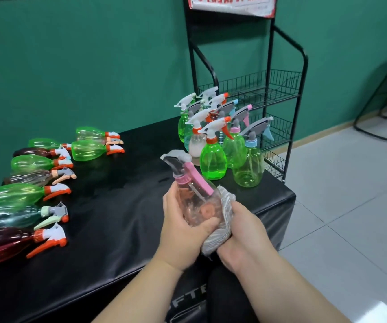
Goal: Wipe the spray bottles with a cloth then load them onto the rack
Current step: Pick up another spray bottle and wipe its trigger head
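Observation:
My left hand (183, 231) grips a clear pink spray bottle (194, 197) with a grey head and pink trigger, tilted over the table's right part. My right hand (241, 236) holds a grey-white cloth (222, 220) pressed against the bottle's lower right side. Several spray bottles (220, 141) stand upright at the table's far right corner. More bottles (31, 183) lie on their sides in a row along the left. The black wire rack (281, 89) stands behind the corner, and the shelves that show carry no bottles.
The table (117, 206) is covered in black cloth, its right edge just past the standing bottles. A green wall runs behind. Light tiled floor (351, 206) opens to the right, with a black metal stand (386, 127) at the far right.

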